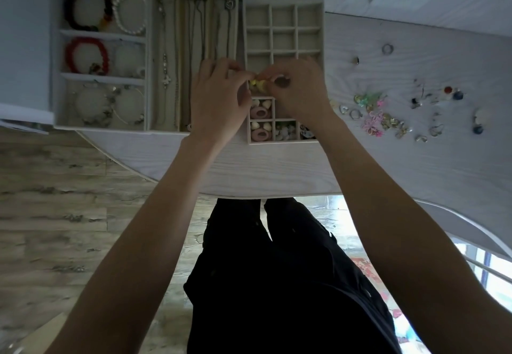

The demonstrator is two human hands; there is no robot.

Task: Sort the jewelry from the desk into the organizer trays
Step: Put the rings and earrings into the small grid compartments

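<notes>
Both hands meet over the left side of the small grid tray (pixel 282 1). My left hand (pixel 219 96) and my right hand (pixel 296 87) together pinch a small yellow piece of jewelry (pixel 257 83) just above a compartment. Below the hands, compartments hold pink rings with shell-like pieces (pixel 260 112) and small mixed pieces (pixel 285 130). The upper compartments look bare. Loose earrings and rings (pixel 379 115) lie scattered on the desk to the right.
A bracelet tray (pixel 55 57) at the left holds red, dark and pearl bracelets. A necklace tray (pixel 153 57) beside it holds several chains. The white desk (pixel 277 170) has its front edge near my legs. Wood floor shows below left.
</notes>
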